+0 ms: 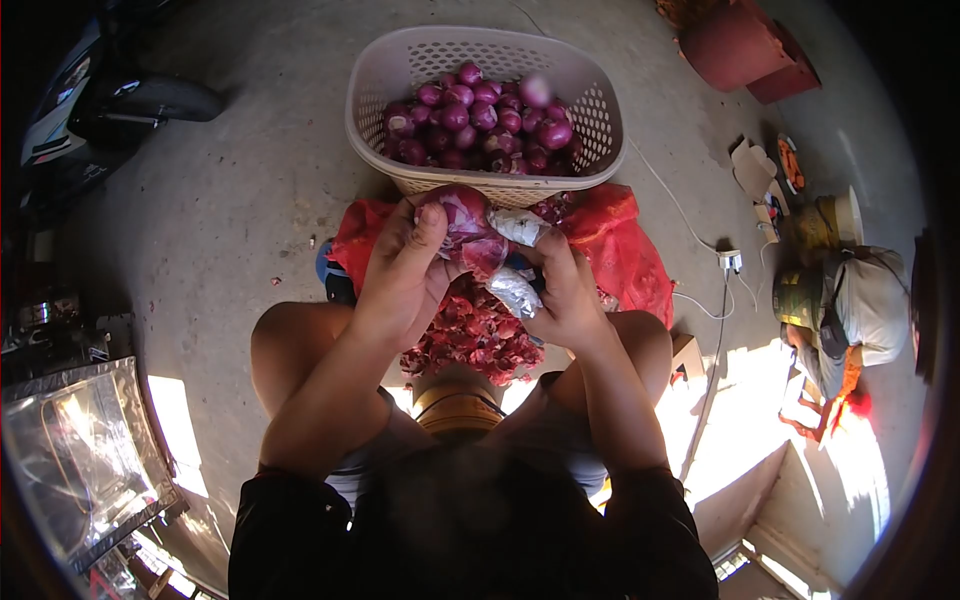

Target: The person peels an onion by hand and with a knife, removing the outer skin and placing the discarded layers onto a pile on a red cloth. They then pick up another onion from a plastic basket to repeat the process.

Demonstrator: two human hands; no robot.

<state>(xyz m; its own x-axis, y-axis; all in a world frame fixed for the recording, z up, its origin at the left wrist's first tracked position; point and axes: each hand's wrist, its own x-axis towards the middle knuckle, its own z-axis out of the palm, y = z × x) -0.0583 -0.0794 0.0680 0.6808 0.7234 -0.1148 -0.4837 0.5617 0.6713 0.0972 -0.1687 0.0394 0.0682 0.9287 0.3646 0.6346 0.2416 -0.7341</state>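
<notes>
My left hand (402, 262) is closed around a large red onion (462, 212), thumb over its near side. A loose flap of its dark skin (487, 256) hangs at the lower right. My right hand (568, 297) is on the onion's right side; its thumb and a finger, capped in silver wrapping (516, 226), grip at the onion and its skin. Under both hands lies a heap of red onion skins (470, 335). Just beyond them stands a plastic basket (480, 181) holding many purple onions (483, 116).
A red mesh bag (622, 250) lies beneath the basket's front. Between my knees is a yellowish container (455, 410). White cable runs to a plug adapter (730, 261) on the right. A motorbike wheel (165, 100) is at upper left; a red tub (725, 45) lies upper right.
</notes>
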